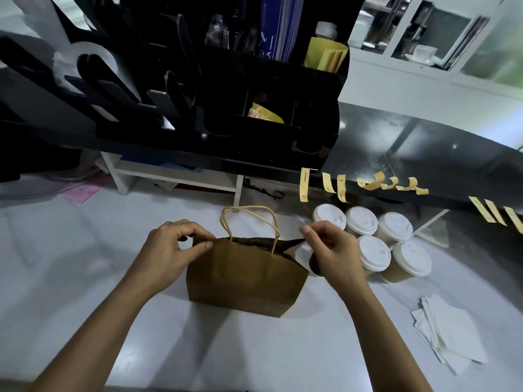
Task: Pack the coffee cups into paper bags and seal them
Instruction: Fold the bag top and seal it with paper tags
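Brown paper bag point(243, 275), white-lidded tan cups point(373, 253), yellow sticker strips point(304, 184), black shelf point(424, 154), white napkins point(450, 335)

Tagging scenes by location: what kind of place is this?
Probably a café takeaway packing counter: lidded paper coffee cups stand beside a brown paper bag that both hands hold open, and yellow sticker strips hang ready on the black shelf edge.

Two bare forearms, left hand point(167, 250), right hand point(334, 250) — no sleeves, rings or watch
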`<action>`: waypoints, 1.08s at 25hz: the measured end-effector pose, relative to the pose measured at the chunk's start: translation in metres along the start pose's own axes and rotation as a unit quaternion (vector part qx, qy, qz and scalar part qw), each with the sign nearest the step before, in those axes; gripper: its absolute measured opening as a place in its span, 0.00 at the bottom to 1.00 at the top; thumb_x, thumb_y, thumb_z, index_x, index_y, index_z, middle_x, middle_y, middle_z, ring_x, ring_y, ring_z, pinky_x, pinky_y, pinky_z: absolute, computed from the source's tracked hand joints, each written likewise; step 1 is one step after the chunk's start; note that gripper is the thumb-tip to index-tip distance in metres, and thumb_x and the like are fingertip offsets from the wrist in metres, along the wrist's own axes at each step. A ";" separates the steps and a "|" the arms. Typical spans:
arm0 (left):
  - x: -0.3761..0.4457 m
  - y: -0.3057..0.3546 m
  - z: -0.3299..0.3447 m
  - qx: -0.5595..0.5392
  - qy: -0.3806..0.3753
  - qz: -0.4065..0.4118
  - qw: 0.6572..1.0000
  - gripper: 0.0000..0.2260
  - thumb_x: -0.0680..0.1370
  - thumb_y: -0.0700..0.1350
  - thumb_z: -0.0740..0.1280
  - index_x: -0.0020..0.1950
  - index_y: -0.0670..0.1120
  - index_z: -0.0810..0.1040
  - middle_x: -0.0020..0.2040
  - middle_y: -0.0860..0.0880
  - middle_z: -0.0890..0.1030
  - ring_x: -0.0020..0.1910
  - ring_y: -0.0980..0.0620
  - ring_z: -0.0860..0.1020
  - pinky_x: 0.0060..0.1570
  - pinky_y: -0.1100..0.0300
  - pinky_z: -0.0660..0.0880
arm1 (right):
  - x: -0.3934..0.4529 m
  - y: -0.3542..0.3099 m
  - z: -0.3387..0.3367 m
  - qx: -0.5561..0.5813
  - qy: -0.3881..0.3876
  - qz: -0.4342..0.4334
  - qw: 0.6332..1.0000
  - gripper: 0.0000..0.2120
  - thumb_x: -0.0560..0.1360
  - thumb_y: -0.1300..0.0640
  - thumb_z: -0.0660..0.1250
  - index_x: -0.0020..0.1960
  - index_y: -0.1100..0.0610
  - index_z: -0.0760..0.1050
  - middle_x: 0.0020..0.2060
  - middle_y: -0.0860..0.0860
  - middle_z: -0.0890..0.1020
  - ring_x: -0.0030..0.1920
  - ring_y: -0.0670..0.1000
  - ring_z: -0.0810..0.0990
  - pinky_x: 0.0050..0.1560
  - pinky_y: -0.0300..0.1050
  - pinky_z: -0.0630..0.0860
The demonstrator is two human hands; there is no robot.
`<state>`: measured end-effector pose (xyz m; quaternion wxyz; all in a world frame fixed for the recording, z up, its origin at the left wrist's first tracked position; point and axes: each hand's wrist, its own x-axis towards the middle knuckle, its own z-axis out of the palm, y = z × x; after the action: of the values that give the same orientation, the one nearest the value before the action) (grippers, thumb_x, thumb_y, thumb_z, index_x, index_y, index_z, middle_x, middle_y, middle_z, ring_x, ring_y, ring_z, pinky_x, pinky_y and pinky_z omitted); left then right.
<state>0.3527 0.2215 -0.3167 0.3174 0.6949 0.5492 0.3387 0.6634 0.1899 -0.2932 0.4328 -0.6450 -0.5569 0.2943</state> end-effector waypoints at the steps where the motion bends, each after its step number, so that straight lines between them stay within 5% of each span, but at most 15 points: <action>1: 0.000 0.000 0.000 0.000 0.003 -0.007 1.000 0.10 0.74 0.45 0.76 0.44 0.62 0.84 0.47 0.67 0.81 0.53 0.64 0.75 0.48 0.64 0.71 | 0.011 0.000 0.001 0.037 0.022 0.030 0.999 0.05 0.79 0.49 0.70 0.48 0.49 0.84 0.39 0.44 0.85 0.42 0.45 0.82 0.44 0.40 0.77; 8: -0.003 0.001 0.002 -0.003 0.009 -0.033 0.999 0.08 0.74 0.46 0.76 0.44 0.61 0.85 0.45 0.64 0.82 0.52 0.62 0.76 0.51 0.60 0.73 | 0.093 0.011 0.023 0.299 0.058 0.301 0.904 0.17 0.78 0.47 0.72 0.58 0.59 0.79 0.48 0.55 0.82 0.49 0.52 0.81 0.48 0.46 0.79; 15: -0.011 0.005 0.001 -0.003 0.017 -0.040 0.999 0.08 0.75 0.45 0.75 0.45 0.60 0.85 0.45 0.64 0.83 0.52 0.62 0.76 0.52 0.59 0.73 | 0.114 0.008 0.031 0.337 0.090 0.331 0.877 0.14 0.76 0.53 0.75 0.57 0.60 0.81 0.46 0.53 0.87 0.38 0.46 0.85 0.44 0.43 0.80; 20: -0.013 0.008 0.001 -0.004 0.023 -0.046 0.999 0.07 0.75 0.45 0.76 0.45 0.59 0.85 0.44 0.64 0.83 0.51 0.63 0.76 0.53 0.57 0.74 | 0.120 -0.003 0.029 0.399 0.088 0.343 0.846 0.06 0.79 0.55 0.72 0.47 0.58 0.79 0.29 0.48 0.81 0.30 0.43 0.80 0.33 0.37 0.72; 27: -0.016 0.007 0.002 -0.002 0.025 -0.038 0.999 0.08 0.75 0.45 0.76 0.45 0.60 0.85 0.45 0.64 0.82 0.51 0.60 0.77 0.52 0.57 0.75 | 0.099 -0.020 0.020 0.376 0.074 0.288 0.878 0.09 0.78 0.55 0.73 0.54 0.61 0.80 0.39 0.51 0.84 0.30 0.42 0.80 0.32 0.36 0.72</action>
<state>0.3552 0.2046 -0.3138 0.3175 0.6639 0.5827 0.3448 0.6567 0.2907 -0.2744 0.5790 -0.5854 -0.1606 0.5443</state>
